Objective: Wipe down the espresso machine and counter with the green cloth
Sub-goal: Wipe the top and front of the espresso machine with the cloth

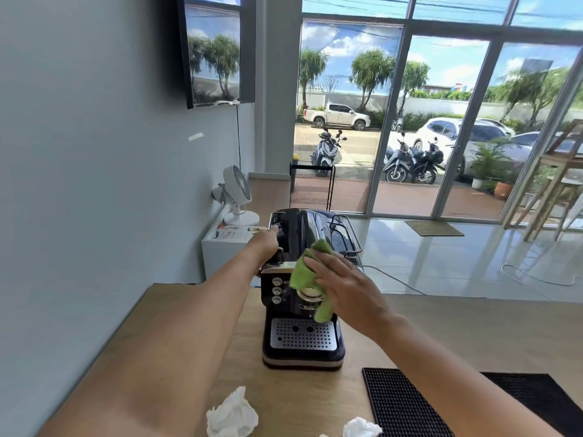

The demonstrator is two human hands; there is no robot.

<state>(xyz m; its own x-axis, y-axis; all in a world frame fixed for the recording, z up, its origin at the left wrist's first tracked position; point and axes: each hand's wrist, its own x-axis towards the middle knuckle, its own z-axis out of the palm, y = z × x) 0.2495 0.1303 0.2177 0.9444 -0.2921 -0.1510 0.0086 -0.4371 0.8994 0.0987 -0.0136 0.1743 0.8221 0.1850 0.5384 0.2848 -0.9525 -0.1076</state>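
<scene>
— While the green cloth [304, 272] is being pressed on the espresso machine [299, 228], why is the left hand [266, 246] being kept at the other side?

— The machine is probably being steadied, so that it is not being pushed along the counter [441, 326] by the wiping. The left fingers are being hidden partly at the machine's upper left edge, so it cannot be told whether they are being curled around it.

— And the right hand [344, 288]?

— Its fingers [334, 266] are being held nearly straight and flat on the cloth. The cloth is being spread under them over the front top, and one corner is hanging down below the palm.

— Is room being left for moving?

— Beyond the right fingertips the railed top is being left free, and below them the drip tray [303, 337]. On the near side of the fingers, a black mat [410, 405] and two crumpled tissues [232, 414] are lying on the counter, well apart from the machine. The counter's far edge is seeming close behind the machine, so long forward pushes are being judged risky. The counter is not yet being wiped.
</scene>
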